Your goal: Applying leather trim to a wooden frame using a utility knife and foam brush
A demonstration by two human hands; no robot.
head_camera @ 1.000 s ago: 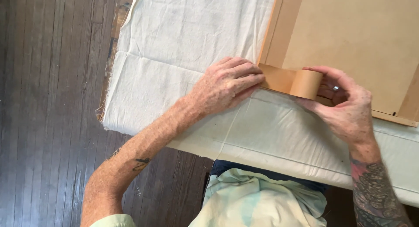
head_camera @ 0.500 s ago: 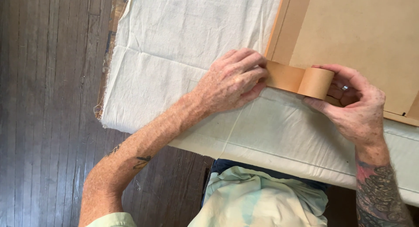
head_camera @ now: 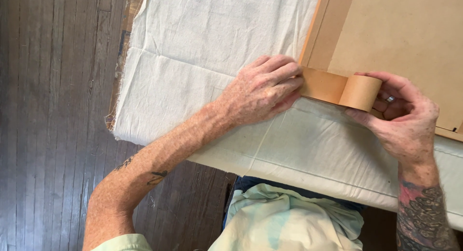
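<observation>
A white cloth (head_camera: 193, 72) covered the table and hung over its near edge and left edge, above a dark wooden floor (head_camera: 53, 121). On the cloth, at the far right of the table, lay a brown board (head_camera: 410, 34) with a lighter wooden frame (head_camera: 316, 29) along its left side and its near side. The corner of the frame was near the middle of the view.

The left hand (head_camera: 263, 89) lay flat and palm down at that corner, the fingers stretched and close together. Their tips pressed on the free end of a brown tape strip (head_camera: 320, 84), which ran along the near side of the frame.

The right hand (head_camera: 402, 118) was curled around the tape roll (head_camera: 359, 93), thumb on the near side and fingers on the far side, with a ring on one finger. The roll stood on its edge on the frame, just right of the left hand, and the strip joined the two.
</observation>
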